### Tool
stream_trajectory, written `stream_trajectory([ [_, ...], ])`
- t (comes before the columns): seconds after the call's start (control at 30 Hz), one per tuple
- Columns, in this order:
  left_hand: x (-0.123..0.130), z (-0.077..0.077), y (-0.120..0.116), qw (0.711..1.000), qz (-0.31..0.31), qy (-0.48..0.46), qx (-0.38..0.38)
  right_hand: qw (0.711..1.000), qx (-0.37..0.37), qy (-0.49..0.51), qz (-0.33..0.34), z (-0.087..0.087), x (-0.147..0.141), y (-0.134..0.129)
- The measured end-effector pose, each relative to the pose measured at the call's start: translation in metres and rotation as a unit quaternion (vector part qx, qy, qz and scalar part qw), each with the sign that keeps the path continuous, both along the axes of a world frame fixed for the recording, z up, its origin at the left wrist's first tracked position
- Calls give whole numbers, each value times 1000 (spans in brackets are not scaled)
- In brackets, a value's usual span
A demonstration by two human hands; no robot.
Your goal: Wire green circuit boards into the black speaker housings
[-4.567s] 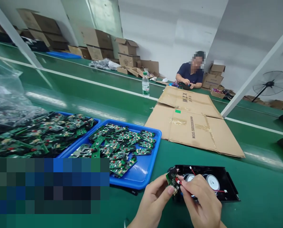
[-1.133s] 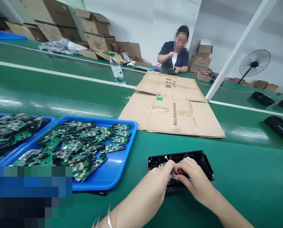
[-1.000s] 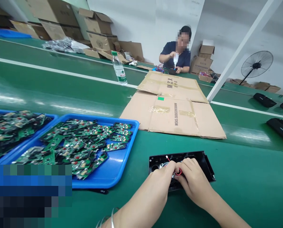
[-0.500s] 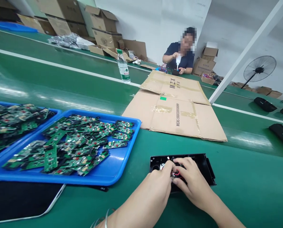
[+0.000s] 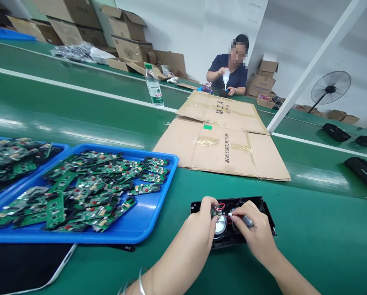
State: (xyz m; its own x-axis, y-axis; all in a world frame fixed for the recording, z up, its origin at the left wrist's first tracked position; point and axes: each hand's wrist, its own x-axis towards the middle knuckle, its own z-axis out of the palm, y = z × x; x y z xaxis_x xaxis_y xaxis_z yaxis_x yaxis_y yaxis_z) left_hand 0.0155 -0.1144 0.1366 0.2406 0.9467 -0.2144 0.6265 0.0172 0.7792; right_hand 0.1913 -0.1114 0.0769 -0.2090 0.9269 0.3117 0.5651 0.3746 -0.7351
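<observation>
A black plastic speaker housing [image 5: 265, 205] lies on the green table, with a round silver speaker magnet [image 5: 220, 225] inside it. My left hand [image 5: 204, 219] is closed on a small green circuit board [image 5: 214, 211] above the housing's left half. Red wires [image 5: 221, 206] run near the board. My right hand [image 5: 253, 224] pinches a small white connector [image 5: 230, 214] on a wire over the middle of the housing. A second silver round part [image 5: 247, 221] shows partly behind the right fingers.
Blue trays [image 5: 151, 221] piled with circuit boards [image 5: 94, 192] stand on the left. A flattened cardboard box [image 5: 220, 143] lies ahead, beside a water bottle [image 5: 154, 88]. Across the tables a person [image 5: 228, 69] holds a white squeeze bottle [image 5: 225, 78]. Black cases [image 5: 363, 172] lie at right.
My hands have moved apart, the right one drawing the white connector away from the left. The magnet and circuit board now show more clearly. The view has shifted slightly.
</observation>
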Motion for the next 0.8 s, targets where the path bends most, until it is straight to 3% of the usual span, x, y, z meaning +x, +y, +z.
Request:
stream_trajectory([
  [0.13,1,-2,2,1000,8,18,11,987,122,-97,39,0,-4,-3],
  [0.47,4,-21,-1,999,11,23,23,944,210,-189,170,3,-5,-5],
  [0.67,2,-21,-2,999,-22,-17,37,978,140,-134,82,-2,-5,-5],
  [0.8,4,-15,-2,998,-46,-51,4,981,129,-125,76,-3,-6,-4],
])
